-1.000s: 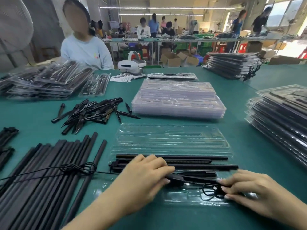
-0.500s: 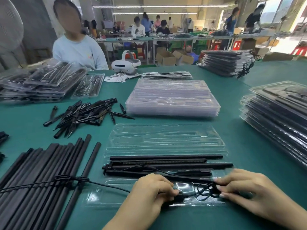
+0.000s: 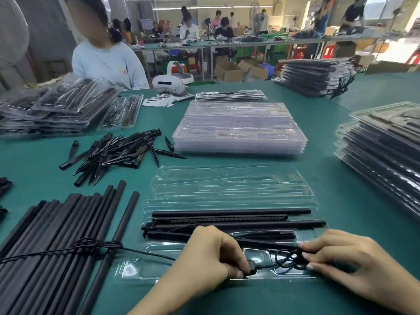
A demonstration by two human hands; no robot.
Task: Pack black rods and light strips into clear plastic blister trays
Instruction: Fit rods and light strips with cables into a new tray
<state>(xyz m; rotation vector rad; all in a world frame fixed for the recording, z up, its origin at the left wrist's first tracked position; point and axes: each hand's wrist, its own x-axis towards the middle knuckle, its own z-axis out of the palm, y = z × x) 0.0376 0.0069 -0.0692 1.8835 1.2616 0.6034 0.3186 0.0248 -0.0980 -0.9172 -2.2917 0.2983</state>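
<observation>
**Two hands, one open blister tray, cable end in fitting**

Left hand [image 3: 216,253]: fingers curled, fingertips pinching a small black plug [image 3: 250,268] down at the near pocket of the clear blister tray [image 3: 136,268]. Right hand [image 3: 341,262]: fingers pinching the coiled black cable [image 3: 288,260] against the same pocket, just right of the plug.

Tray contents: black rods [image 3: 231,212] and a light strip [image 3: 227,218] laid lengthwise in the far channels, touching side by side; ends overhang the tray's right edge. Hinged lid [image 3: 227,185] lies open flat beyond them on the tabletop [image 3: 329,189].

Handling, as judged: rods look stiff and light, best taken near mid-length so they drop level into a channel. Cable is thin and limp, likely to spring out of its coil unless held at the loops. Tray is thin, flexible and glossy, probably slippery; press near a channel wall, not on the flat web. Plug is small; a fingertip pinch suits it.

Nearby: loose rod supply [image 3: 56,246] at left, crossed by a trailing cord [image 3: 145,252] running toward the left hand; pile of pointed black stakes [image 3: 118,151]; stack of empty trays [image 3: 238,133]; packed trays [image 3: 386,155] at right.

Not made out: whether the plug is seated; its shape under the fingers; the tray's near right corner, covered by the right hand; whether the cord joins the plug.
</observation>
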